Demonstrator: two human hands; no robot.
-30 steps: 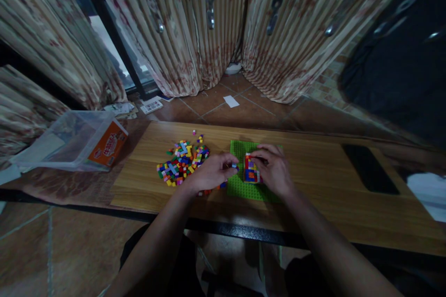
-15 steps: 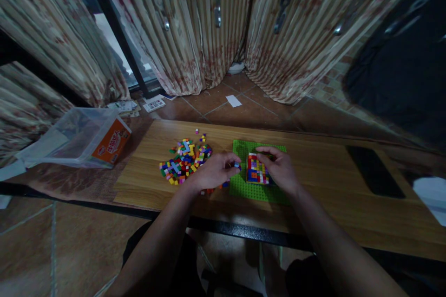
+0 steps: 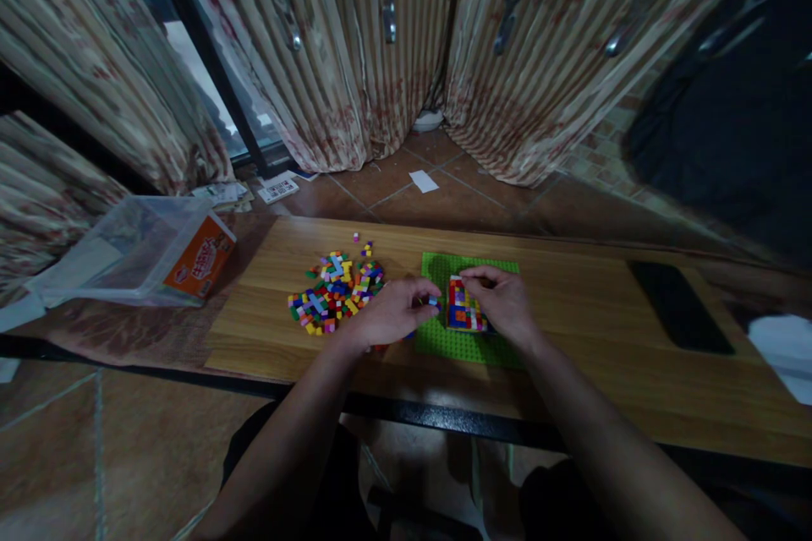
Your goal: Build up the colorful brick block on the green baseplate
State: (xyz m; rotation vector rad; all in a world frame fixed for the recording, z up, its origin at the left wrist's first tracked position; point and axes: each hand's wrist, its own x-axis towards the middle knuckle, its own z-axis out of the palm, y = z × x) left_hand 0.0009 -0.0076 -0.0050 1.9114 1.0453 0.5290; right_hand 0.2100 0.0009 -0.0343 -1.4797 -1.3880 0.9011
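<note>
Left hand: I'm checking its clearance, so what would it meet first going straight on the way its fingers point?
Probably the left side of the multicoloured brick block on the green studded baseplate. Height is unclear; if the left hand passed above, it might meet the right hand instead.

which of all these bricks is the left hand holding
The small bluish brick, pinched in the left hand. Others sit in the loose pile on the table or joined in the multicoloured block on the green baseplate.

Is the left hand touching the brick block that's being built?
Apart. The head view shows a strip of green studded baseplate between the left hand and the multicoloured brick block.
</note>
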